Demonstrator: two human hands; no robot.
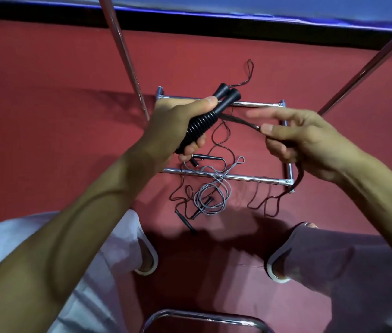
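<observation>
Left hand: the left hand [180, 126] is clenched round a pair of black ribbed plastic skipping-rope handles [204, 121], fingers wrapped underneath and thumb lying along the top near the flared ends.
Right hand: the right hand [305, 140] pinches a thin dark brown cord [238, 120] between the thumb and a curled finger. The forefinger sticks out straight toward 9 o'clock and the remaining fingers are loosely bent.
Where the handles are: mid-air at the centre of the view, side by side, flared ends pointing to about 1 o'clock, at 9 o'clock from the right hand.
Hidden or unclear: the handles' lower ends sit inside the left palm. The spot where the cord meets the handles is too dark to read. The right forefinger is blurred. How the cord runs through the right palm cannot be seen.
Look of the cord: it spans from the handles to the pinch, then drops past the right wrist toward 5 o'clock and lies in loose waves on the dark red floor [45, 92]. One narrow loop lies on the floor at 12 o'clock from the handles.
Below the hands: a rectangular chrome tube frame [250, 177] lies on the floor. A coiled grey cord [214, 195] with slim black stick handles [208, 157] lies across its near bar, at 6 o'clock from the held handles.
</observation>
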